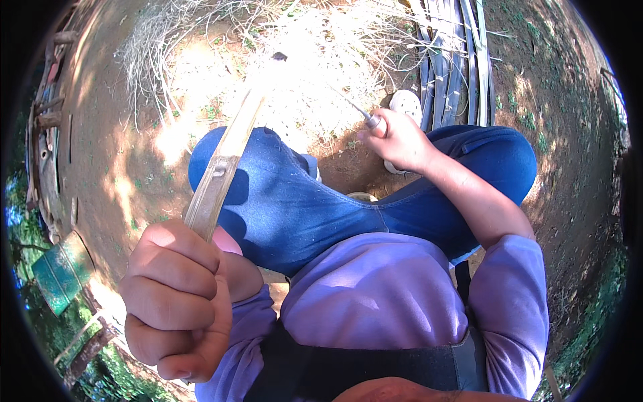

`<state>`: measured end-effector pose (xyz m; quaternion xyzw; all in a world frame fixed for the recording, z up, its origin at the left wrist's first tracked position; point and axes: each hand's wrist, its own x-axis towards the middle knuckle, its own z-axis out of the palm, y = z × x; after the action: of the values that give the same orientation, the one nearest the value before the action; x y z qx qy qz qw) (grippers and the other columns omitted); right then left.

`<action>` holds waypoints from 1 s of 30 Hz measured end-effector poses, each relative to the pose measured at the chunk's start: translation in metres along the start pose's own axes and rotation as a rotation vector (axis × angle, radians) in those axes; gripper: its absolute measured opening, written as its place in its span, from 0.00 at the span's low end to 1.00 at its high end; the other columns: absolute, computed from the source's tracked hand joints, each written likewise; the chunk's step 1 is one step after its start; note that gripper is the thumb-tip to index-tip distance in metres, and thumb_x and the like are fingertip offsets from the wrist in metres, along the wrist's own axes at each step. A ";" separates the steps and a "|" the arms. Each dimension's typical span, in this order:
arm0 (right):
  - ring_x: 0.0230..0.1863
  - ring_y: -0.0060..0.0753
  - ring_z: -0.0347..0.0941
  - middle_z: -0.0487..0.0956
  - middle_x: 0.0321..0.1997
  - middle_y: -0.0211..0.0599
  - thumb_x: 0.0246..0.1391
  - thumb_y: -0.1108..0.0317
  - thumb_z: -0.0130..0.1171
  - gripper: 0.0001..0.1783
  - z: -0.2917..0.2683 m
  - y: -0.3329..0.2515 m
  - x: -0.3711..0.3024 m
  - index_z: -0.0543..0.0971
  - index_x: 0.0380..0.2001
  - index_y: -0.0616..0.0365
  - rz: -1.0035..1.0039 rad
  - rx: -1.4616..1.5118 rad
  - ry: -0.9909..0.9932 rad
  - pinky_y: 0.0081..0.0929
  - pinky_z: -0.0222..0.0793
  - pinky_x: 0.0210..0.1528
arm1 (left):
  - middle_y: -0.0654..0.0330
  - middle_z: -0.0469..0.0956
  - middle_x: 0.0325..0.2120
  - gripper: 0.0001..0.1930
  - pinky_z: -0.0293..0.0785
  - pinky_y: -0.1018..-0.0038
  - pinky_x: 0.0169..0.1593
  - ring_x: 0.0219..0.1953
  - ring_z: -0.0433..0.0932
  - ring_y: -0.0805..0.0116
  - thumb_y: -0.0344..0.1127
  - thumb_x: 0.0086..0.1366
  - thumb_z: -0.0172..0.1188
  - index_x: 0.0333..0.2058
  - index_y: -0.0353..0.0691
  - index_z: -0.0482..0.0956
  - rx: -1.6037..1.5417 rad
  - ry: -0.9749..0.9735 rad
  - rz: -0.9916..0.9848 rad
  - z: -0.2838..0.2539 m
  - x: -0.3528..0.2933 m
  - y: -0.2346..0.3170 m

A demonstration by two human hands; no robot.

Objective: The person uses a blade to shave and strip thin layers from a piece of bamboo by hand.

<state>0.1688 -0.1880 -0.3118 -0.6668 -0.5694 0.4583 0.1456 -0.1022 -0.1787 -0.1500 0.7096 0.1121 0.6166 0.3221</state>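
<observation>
My left hand [175,295] is raised close on the left, its fingers wrapped in a fist around a long split bamboo strip [224,154]. The strip slants up and away past my left knee, with a node partway along it; bright glare washes out its far end. Over by my right knee, my right hand [405,142] is closed on the handle of a knife [378,126]. Its thin blade points up and to the left into the glare, so the tip is hard to make out. Blade and strip appear apart.
Thin pale shavings [321,53] lie heaped on the ground ahead. Long dark strips [455,67] are laid side by side at the far right. Blue trousers [315,181] and a white shoe [405,104] show below. Wood pieces [48,120] and a green panel [63,271] stand left.
</observation>
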 end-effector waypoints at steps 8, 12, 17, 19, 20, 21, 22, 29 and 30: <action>0.25 0.49 0.79 0.76 0.20 0.48 0.57 0.59 0.55 0.14 0.023 0.014 0.041 0.75 0.29 0.60 -0.172 -0.063 0.095 0.41 0.75 0.33 | 0.73 0.60 0.12 0.20 0.50 0.78 0.19 0.12 0.52 0.81 0.47 0.73 0.45 0.20 0.51 0.60 0.026 0.197 -0.024 0.019 0.000 0.003; 0.22 0.38 0.79 0.78 0.21 0.43 0.55 0.56 0.56 0.17 -0.001 0.030 0.070 0.76 0.36 0.61 0.274 -0.110 -0.040 0.37 0.76 0.31 | 0.72 0.57 0.13 0.21 0.51 0.78 0.21 0.13 0.51 0.80 0.48 0.74 0.44 0.20 0.51 0.58 0.083 0.145 -0.030 0.024 -0.007 -0.002; 0.23 0.28 0.75 0.78 0.23 0.38 0.54 0.61 0.64 0.12 0.008 -0.009 0.036 0.76 0.32 0.57 -0.243 -0.017 0.023 0.28 0.71 0.29 | 0.72 0.54 0.13 0.26 0.57 0.78 0.25 0.15 0.50 0.80 0.52 0.75 0.45 0.18 0.52 0.53 -0.113 0.418 -0.057 -0.005 0.005 0.003; 0.27 0.30 0.75 0.77 0.23 0.38 0.54 0.64 0.64 0.10 0.004 -0.038 0.014 0.76 0.30 0.57 -0.348 0.115 -0.040 0.31 0.71 0.34 | 0.72 0.54 0.13 0.27 0.57 0.79 0.25 0.15 0.50 0.79 0.54 0.74 0.46 0.17 0.52 0.52 -0.054 0.435 -0.073 -0.012 0.008 0.002; 0.27 0.29 0.75 0.78 0.24 0.37 0.54 0.65 0.64 0.08 -0.002 -0.046 0.007 0.76 0.30 0.56 -0.480 0.106 -0.032 0.31 0.70 0.34 | 0.72 0.53 0.13 0.28 0.59 0.79 0.25 0.15 0.51 0.79 0.55 0.74 0.47 0.16 0.52 0.51 -0.049 0.451 -0.077 -0.012 0.011 0.001; 0.27 0.29 0.75 0.77 0.23 0.37 0.54 0.65 0.64 0.08 -0.002 -0.045 0.009 0.76 0.31 0.56 -0.496 0.109 -0.017 0.31 0.70 0.34 | 0.72 0.53 0.13 0.28 0.59 0.78 0.25 0.15 0.51 0.79 0.55 0.74 0.46 0.16 0.52 0.52 -0.068 0.418 -0.080 -0.014 0.015 0.000; 0.26 0.29 0.75 0.77 0.23 0.37 0.55 0.65 0.64 0.08 -0.001 -0.042 0.014 0.76 0.31 0.56 -0.514 0.112 -0.004 0.31 0.70 0.33 | 0.72 0.54 0.13 0.28 0.59 0.78 0.25 0.15 0.52 0.78 0.55 0.74 0.46 0.17 0.51 0.52 -0.086 0.385 -0.082 -0.015 0.019 -0.002; 0.15 0.26 0.72 0.72 0.17 0.33 0.54 0.64 0.59 0.11 -0.019 0.029 0.101 0.69 0.29 0.58 0.188 0.107 -0.080 0.29 0.70 0.18 | 0.71 0.58 0.14 0.25 0.60 0.76 0.25 0.15 0.58 0.78 0.53 0.75 0.42 0.18 0.51 0.57 -0.145 0.122 -0.149 -0.019 0.071 -0.012; 0.15 0.26 0.72 0.72 0.17 0.33 0.54 0.64 0.59 0.12 -0.026 0.028 0.102 0.69 0.29 0.58 0.149 0.126 -0.087 0.29 0.70 0.19 | 0.71 0.58 0.13 0.23 0.60 0.75 0.26 0.16 0.59 0.77 0.51 0.74 0.46 0.19 0.51 0.59 -0.112 0.120 -0.119 -0.025 0.083 -0.021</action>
<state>0.1990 -0.0971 -0.3635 -0.6762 -0.4941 0.5313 0.1277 -0.1031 -0.1082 -0.0951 0.6443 0.1384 0.6430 0.3902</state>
